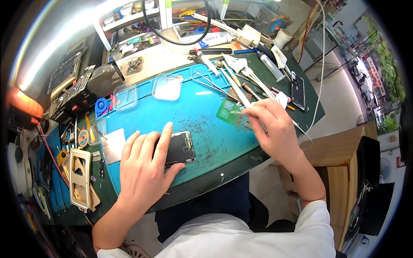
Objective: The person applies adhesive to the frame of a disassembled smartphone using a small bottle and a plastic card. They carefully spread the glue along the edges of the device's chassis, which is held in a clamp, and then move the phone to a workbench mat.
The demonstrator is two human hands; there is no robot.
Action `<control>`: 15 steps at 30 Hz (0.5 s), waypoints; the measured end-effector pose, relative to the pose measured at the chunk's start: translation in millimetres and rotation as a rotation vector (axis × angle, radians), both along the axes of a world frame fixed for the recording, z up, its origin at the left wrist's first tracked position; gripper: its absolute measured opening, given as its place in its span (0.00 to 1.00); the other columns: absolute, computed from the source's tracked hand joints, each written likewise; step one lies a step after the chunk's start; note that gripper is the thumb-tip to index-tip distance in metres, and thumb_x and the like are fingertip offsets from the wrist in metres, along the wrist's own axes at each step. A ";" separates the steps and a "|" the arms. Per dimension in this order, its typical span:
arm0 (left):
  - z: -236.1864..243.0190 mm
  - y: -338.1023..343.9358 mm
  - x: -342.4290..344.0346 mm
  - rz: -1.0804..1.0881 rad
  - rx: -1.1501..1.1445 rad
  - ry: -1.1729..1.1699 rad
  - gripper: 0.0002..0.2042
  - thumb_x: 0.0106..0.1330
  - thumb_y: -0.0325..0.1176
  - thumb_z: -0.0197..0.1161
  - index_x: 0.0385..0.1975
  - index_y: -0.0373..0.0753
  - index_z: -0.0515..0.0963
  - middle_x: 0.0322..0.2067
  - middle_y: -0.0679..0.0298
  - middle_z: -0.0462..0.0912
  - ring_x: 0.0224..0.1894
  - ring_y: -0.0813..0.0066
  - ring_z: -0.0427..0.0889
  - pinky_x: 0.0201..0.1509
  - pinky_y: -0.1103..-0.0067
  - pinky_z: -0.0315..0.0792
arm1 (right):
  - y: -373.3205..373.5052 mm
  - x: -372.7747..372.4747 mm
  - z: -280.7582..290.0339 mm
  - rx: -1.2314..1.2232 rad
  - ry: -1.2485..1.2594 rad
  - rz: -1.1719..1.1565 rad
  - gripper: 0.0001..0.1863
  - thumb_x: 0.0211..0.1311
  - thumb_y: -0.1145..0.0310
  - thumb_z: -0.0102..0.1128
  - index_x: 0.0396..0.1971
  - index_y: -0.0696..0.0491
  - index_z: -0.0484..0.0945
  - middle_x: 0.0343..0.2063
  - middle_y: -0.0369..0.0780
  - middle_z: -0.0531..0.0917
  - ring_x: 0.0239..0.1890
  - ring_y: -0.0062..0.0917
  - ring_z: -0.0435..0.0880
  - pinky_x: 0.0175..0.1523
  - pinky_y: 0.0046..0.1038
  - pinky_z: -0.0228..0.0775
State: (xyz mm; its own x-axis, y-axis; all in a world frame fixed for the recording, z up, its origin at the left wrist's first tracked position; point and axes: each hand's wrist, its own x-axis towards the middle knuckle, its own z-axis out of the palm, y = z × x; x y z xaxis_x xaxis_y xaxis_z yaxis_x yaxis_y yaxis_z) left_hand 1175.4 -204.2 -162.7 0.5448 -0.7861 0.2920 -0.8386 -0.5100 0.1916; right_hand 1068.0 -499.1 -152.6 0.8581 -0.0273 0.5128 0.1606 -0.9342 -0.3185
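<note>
Cluttered workbench [275,142] — blue mat [202,116], phone [180,148], tweezers [211,84], two clear trays [167,87].

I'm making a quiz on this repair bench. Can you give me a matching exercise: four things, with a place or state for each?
Things:
1. left hand
2. right hand
3. two clear lids
4. black phone

Places or states:
A. at the mat's far edge
B. pressing flat on the opened phone
C. off the mat, far right
D. pinching a thin tool over the green card

Pairs: 1-B, 2-D, 3-A, 4-C
</note>
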 end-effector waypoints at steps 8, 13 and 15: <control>0.0 -1.8 2.3 -0.043 -0.124 -0.055 0.35 0.57 0.47 0.76 0.62 0.35 0.77 0.51 0.57 0.83 0.53 0.59 0.82 0.60 0.62 0.72 | 25.6 18.5 -15.8 -0.004 0.084 0.180 0.11 0.51 0.79 0.68 0.36 0.54 0.81 0.35 0.41 0.82 0.35 0.36 0.82 0.40 0.35 0.75; 11.7 17.6 -11.5 -0.207 -0.377 -0.304 0.16 0.67 0.40 0.73 0.43 0.33 0.86 0.24 0.71 0.81 0.25 0.77 0.80 0.30 0.78 0.70 | 34.9 26.7 -32.8 -0.099 0.007 0.096 0.13 0.56 0.81 0.68 0.43 0.57 0.84 0.37 0.44 0.83 0.39 0.40 0.82 0.45 0.38 0.74; 13.7 34.3 -37.5 -0.309 -0.505 -0.223 0.13 0.68 0.39 0.72 0.37 0.34 0.86 0.18 0.75 0.72 0.18 0.82 0.70 0.21 0.81 0.59 | 35.8 26.6 -35.1 -0.117 -0.011 0.080 0.15 0.60 0.80 0.67 0.48 0.57 0.84 0.39 0.44 0.84 0.42 0.40 0.82 0.49 0.39 0.73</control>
